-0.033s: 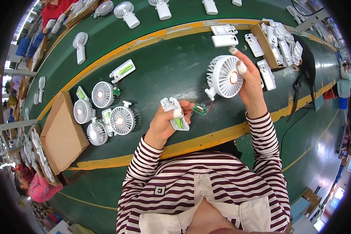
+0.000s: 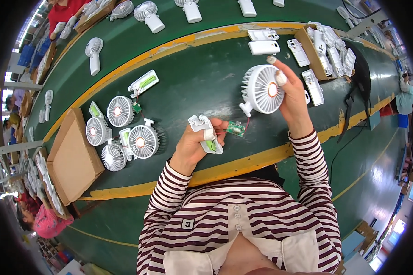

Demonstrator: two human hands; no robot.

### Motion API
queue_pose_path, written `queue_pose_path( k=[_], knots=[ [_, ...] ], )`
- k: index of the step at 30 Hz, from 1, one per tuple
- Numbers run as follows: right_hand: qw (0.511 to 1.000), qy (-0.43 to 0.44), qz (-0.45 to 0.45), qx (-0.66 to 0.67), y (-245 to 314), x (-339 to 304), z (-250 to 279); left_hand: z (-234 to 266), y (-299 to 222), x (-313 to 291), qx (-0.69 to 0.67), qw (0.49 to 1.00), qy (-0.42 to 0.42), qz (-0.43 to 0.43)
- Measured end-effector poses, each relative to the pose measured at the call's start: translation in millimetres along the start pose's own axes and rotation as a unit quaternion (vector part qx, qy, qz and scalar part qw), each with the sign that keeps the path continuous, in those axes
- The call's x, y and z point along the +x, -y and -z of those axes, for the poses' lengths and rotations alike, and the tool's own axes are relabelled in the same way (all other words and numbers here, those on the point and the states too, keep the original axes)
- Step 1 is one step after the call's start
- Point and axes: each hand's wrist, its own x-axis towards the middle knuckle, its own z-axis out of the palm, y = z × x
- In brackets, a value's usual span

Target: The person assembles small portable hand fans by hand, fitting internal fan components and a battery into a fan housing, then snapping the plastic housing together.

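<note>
My left hand [image 2: 191, 143] is closed on a white plastic handle shell [image 2: 201, 123] with a green battery inside it. A small green circuit board [image 2: 235, 129] hangs by wires beside the fingertips of that hand. A red wire runs from the board up to a white fan head [image 2: 265, 89]. My right hand [image 2: 293, 98] grips the fan head by its rim, thumb and fingers round the cage, a little above the table. White finger covers sit on some of my fingertips.
Several white fan heads [image 2: 143, 142] with wired shells lie at left, beside a cardboard tray [image 2: 75, 158]. White shell halves [image 2: 265, 47] and a carton [image 2: 314, 41] of white parts stand at far right. Finished-looking handheld fans [image 2: 94, 56] lie on the green belt beyond the yellow edge.
The circuit board has turned, showing a different face. The fan head and my right hand have shifted slightly left. My left hand stays in place.
</note>
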Motion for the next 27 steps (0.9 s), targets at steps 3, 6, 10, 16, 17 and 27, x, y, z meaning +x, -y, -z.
queue_pose_path(
  k=[3, 6, 10, 16, 17, 27],
  knots=[
    [0.996, -0.044, -0.016, -0.080, -22, 5, -6, -5, 2, 0, 0.037, 0.998, 0.042, 0.021],
    [0.997, -0.026, -0.069, -0.027, -32, 2, -25, -21, 1, 2, 0.159, 0.982, 0.002, 0.102],
    [0.996, -0.041, -0.072, -0.033, -23, 3, -34, -19, 7, 7, 0.134, 0.977, -0.101, 0.128],
    [0.987, 0.041, -0.008, -0.158, -44, 8, -39, -30, 15, 10, 0.231, 0.946, -0.176, 0.147],
    [0.977, 0.062, 0.011, -0.205, -47, 10, -40, -32, 17, 9, 0.245, 0.945, -0.172, 0.131],
    [0.964, 0.092, -0.014, -0.249, -48, 16, -32, -31, 23, 10, 0.356, 0.928, -0.110, 0.004]
  ],
)
